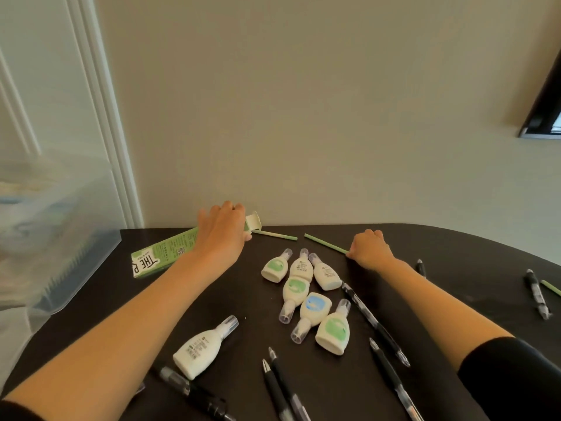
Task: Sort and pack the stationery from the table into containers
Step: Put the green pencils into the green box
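My left hand (223, 227) grips the open end of a long green pencil box (165, 253) lying at the far side of the dark table (249, 305). A green pencil (274, 234) sticks out of the box's flap. My right hand (368, 249) pinches the near end of a second green pencil (324, 244) lying on the table. Several cream correction-tape bottles (306, 296) lie clustered in the middle, and one more bottle (203, 347) lies apart at the near left. Several black pens (373, 323) are scattered over the near and right side.
A clear plastic storage bin (57, 238) stands at the table's left edge. Another green pencil (551, 287) pokes in at the right edge beside a black pen (537, 293). The wall runs right behind the table.
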### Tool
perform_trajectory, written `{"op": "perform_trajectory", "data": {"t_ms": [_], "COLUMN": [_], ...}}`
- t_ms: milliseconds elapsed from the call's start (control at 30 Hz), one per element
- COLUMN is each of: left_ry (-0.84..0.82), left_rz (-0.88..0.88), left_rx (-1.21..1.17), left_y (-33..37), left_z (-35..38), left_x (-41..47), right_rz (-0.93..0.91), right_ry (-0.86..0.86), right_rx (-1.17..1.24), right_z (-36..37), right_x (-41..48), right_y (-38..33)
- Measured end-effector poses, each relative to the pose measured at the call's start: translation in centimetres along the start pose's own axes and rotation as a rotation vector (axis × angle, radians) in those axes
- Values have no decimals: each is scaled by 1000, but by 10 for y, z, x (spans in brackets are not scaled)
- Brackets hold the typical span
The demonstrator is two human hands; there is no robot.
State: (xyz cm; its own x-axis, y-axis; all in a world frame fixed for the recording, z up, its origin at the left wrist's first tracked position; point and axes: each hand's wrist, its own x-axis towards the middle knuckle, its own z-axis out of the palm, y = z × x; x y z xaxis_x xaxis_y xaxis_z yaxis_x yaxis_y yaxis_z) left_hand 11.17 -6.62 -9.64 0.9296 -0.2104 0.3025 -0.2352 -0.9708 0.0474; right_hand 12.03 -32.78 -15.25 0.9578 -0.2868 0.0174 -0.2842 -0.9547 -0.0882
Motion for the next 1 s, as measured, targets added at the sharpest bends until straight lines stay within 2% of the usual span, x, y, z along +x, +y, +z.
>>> {"op": "perform_trajectory", "data": {"t_ms": [200,367,433,567,833,1000], "left_ry": [18,18,49,117,181,207], "left_rz": [-46,-36,-6,21,93,115], "left_rx": [15,-23,-50,-71,-144,-130], "left_y": [-21,-31,-35,-45,-42,-44], "left_z": [5,8,8,4,-8,-26], "left_x": [10,11,8,-3,-26,-40], "right_rz": [-151,-443,-489,-427,-318,-267], "right_ry": [117,158,136,70,19,109], "right_rx": [420,208,130,9,-55,9], "right_z": [7,7,6,11,0,-11], "right_x": [3,18,22,30,19,-6], "right_y": [-10,-74,-100,-127,-133,-118]}}
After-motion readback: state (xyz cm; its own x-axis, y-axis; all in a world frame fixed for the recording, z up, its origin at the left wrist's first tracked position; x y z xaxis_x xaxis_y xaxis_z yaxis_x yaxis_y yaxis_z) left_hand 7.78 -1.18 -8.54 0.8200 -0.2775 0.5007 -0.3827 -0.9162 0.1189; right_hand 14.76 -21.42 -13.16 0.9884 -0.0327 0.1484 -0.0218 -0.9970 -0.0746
